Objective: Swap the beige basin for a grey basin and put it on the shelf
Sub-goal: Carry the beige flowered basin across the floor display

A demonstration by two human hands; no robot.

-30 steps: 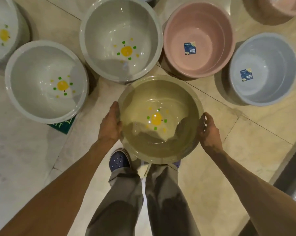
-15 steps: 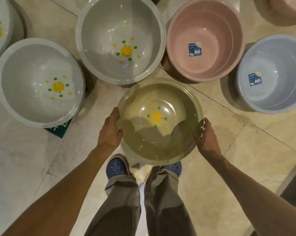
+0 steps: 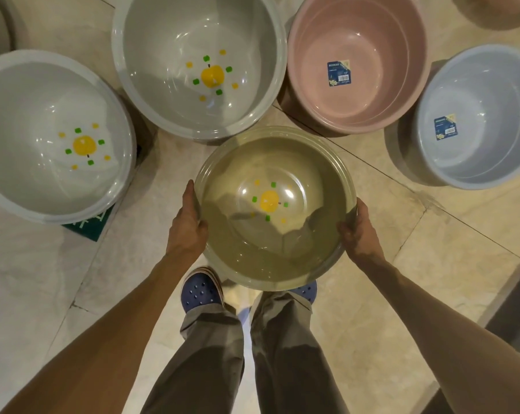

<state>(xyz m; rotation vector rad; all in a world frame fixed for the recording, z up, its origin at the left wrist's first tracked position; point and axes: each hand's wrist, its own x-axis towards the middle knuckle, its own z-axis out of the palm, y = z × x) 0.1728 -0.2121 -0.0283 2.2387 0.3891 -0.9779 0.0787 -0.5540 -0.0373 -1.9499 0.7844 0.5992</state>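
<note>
Right now the left hand and the right hand are clamped on opposite sides of the beige basin, each gripping its rim with the thumb hooked over the edge. The basin faces mouth-up above the person's feet, its near edge covering part of the blue clogs; a yellow fruit print ringed with green and yellow marks shows on its bottom.

Beyond its far rim, and seemingly just touching it, a grey basin with the same print stands on the tiled floor. A second grey basin sits to the left of that, toward the floor's left edge, partly covering a green sign. To the right of the first grey basin stands a pink basin with a blue label inside, and farther right a pale blue basin, also labelled. Grey trousers fill the bottom centre.
</note>
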